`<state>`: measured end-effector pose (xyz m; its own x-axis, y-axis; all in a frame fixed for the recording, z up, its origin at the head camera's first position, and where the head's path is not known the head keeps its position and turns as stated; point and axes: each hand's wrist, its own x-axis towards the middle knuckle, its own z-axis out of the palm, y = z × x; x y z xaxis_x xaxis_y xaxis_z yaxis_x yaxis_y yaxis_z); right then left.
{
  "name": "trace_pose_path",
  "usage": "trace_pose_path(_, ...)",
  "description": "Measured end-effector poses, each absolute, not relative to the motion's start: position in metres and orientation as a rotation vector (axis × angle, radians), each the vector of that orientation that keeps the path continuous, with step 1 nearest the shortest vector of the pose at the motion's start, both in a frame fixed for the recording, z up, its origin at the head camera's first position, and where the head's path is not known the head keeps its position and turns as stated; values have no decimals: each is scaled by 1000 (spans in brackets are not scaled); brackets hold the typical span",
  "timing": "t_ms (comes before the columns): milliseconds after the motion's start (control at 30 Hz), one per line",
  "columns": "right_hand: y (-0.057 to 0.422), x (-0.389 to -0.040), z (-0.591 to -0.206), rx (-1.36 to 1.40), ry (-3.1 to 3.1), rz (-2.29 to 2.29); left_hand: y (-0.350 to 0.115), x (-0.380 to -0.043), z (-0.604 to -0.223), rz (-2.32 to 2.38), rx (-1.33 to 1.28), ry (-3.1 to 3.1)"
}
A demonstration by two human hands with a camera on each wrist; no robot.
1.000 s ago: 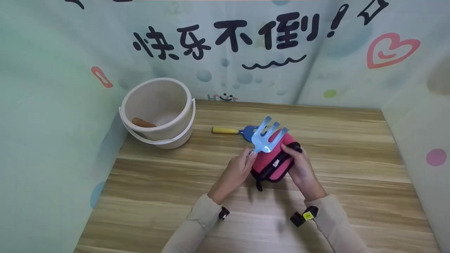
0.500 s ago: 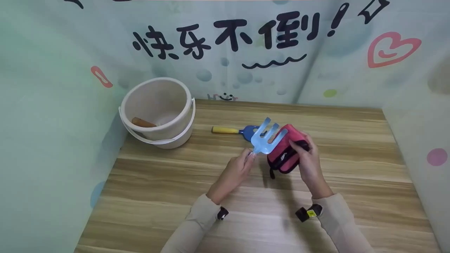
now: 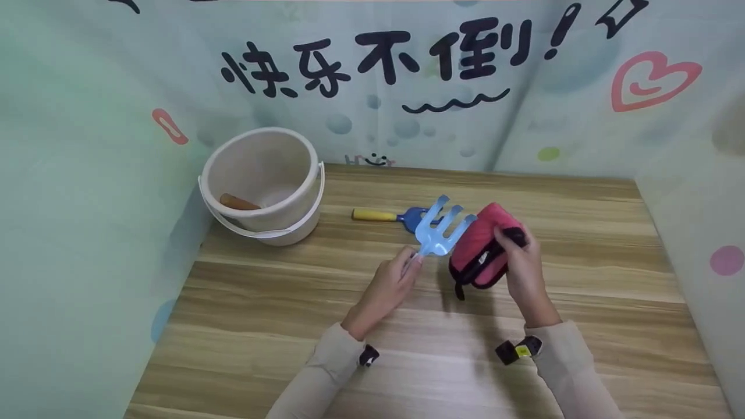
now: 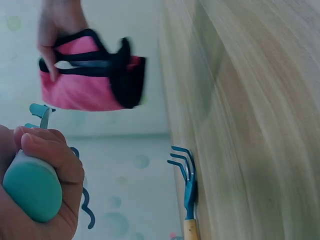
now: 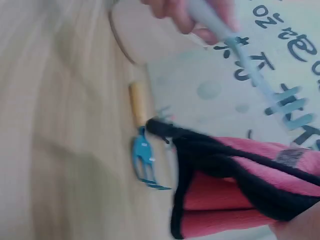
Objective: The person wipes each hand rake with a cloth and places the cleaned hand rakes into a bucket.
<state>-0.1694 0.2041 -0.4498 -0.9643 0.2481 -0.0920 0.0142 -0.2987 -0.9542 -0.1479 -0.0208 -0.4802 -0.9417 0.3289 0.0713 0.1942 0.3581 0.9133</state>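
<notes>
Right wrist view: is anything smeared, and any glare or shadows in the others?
Right wrist: light-blue fork and left hand blurred, yellow-handled fork clearer; head: pale sheen on the near tabletop, soft shadows there; left wrist: tabletop shadow.

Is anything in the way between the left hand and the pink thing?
Only the pale blue fork that the left hand holds, extending toward the pink thing in the right hand. Nothing else visible stands between them.

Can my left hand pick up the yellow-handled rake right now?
Probably not without putting something down: your left hand grips the light blue rake. Otherwise the yellow-handled rake looks close enough, its handle lying uncovered on the table.
</notes>
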Motion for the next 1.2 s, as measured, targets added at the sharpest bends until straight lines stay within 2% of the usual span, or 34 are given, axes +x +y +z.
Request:
trace_pose_path(200, 187, -161, -466, -333, -1916, 2726, -11, -145, -474, 1685, 532, 2474)
trace_pose_path(500, 169, -153, -473, -247, -1671, 3131, -8, -142, -473, 1663, 567, 2558)
trace_pose_path(967, 174, -154, -469, -385, -1459, 3220, -16, -145, -473, 1432, 564, 2584)
trace_pose_path(1200, 175, -156, -468, -369, -1381, 3172, -18, -145, -473, 1331, 599, 2593)
